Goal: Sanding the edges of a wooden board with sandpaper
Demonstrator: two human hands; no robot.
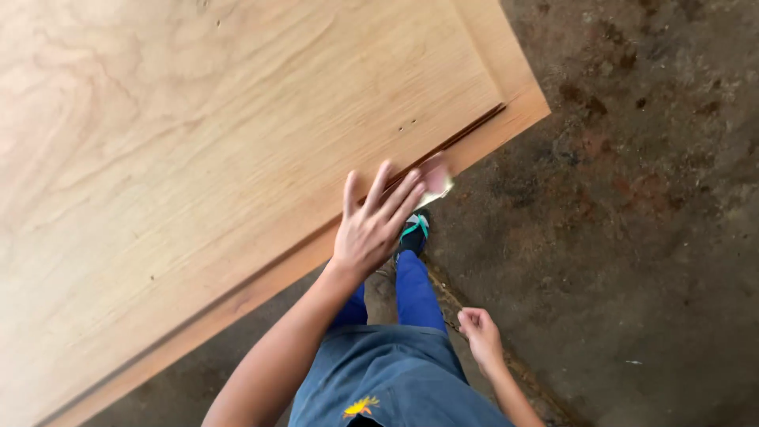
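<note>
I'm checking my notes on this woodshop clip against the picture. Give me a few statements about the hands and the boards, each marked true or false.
1. The left hand presses a small, blurred piece of something against the edge of the plywood sheet. True.
2. The right hand grips the plywood too. False: it hangs loosely curled beside the person's hip, touching no board.
3. The plywood lies stacked, a lower sheet showing beyond the top one. True.
4. The floor is clean white tile. False: it is dark, stained concrete.
5. The person wears blue trousers. True.
</note>
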